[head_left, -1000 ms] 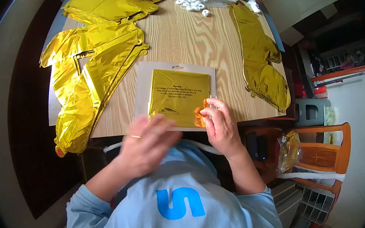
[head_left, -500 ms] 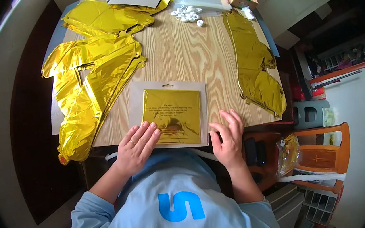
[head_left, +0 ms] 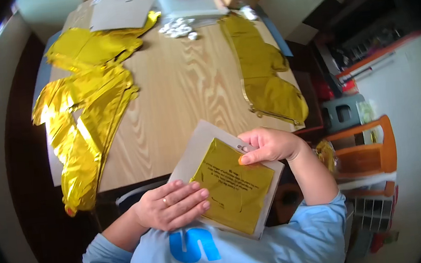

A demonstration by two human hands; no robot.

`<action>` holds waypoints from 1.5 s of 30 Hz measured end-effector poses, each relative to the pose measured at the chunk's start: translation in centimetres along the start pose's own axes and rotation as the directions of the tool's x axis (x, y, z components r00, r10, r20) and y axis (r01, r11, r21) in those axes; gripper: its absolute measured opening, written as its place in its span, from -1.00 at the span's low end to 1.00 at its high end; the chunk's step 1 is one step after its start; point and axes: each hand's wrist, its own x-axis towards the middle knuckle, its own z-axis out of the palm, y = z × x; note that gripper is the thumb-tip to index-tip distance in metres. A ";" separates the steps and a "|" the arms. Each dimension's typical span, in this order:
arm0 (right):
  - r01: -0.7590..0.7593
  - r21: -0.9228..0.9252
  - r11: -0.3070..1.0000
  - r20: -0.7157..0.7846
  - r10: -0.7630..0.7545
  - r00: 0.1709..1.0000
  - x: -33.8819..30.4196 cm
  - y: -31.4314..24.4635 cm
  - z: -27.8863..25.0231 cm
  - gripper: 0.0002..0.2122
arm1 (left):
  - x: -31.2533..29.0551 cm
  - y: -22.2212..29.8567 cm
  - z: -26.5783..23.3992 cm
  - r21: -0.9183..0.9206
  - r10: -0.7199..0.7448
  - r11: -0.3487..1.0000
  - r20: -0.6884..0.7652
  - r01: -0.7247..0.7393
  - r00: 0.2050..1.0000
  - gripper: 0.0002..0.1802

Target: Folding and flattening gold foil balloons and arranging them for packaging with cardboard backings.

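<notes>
Off table: right hand clamping gold packet, now turned; left hand grip unclear.

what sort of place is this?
Likely a room in a home, perhaps doubling as a work spot: a wood-grain table with gold foil pieces on it, and a wooden chair nearby.

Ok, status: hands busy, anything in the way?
Right hand grips square gold foil packet on grey card. Left hand flat over its left edge. Crumpled gold foil shapes lie apart.
</notes>
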 end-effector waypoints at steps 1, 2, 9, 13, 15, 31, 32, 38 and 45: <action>-0.001 -0.058 0.998 -0.055 -0.002 0.999 -1.9 -0.1 -0.7 -0.62 | -0.3 -0.1 0.4 -0.005 -0.031 1.000 -0.046 0.031 0.998 -0.70; -0.007 -0.115 0.993 -0.109 -0.005 0.994 -4.1 -0.3 -1.5 -0.65 | -1.0 -0.3 0.9 -0.014 -0.063 0.998 -0.090 0.062 0.994 -0.70; 0.102 -0.396 0.913 -0.916 -0.400 0.018 -26.8 4.6 -8.5 -0.74 | -4.9 -1.2 2.6 0.113 -0.484 0.868 -0.020 0.483 0.875 -0.62; -0.654 -0.280 0.703 -0.898 -0.432 -0.080 -27.9 10.8 -15.8 -0.81 | -4.9 -1.7 3.4 0.132 -0.536 0.843 0.114 0.522 0.837 -0.63; -0.689 -0.277 0.670 -0.939 -0.341 0.046 -22.4 12.6 -19.3 -0.86 | -4.7 -1.6 3.5 0.151 -0.539 0.840 0.137 0.521 0.831 -0.68; -0.764 -0.436 0.475 -0.887 -0.085 0.454 5.1 29.6 -41.9 -0.70 | -3.2 -0.7 3.9 0.323 -0.610 0.782 0.221 0.533 0.761 -0.69; -0.780 -0.404 0.478 -0.905 -0.081 0.418 3.9 31.0 -42.3 -0.70 | -2.8 -1.9 4.1 0.306 -0.579 0.806 0.224 0.507 0.784 -0.70; -0.740 -0.455 0.495 -0.890 -0.236 0.389 3.9 31.6 -43.6 -0.70 | -1.7 -2.4 3.9 0.279 -0.578 0.807 0.191 0.521 0.793 -0.71; 0.135 -0.512 0.848 -0.853 -0.483 -0.198 -6.8 15.6 -32.5 -0.73 | -2.1 -0.8 2.9 0.334 -0.580 0.789 0.128 0.515 0.805 -0.70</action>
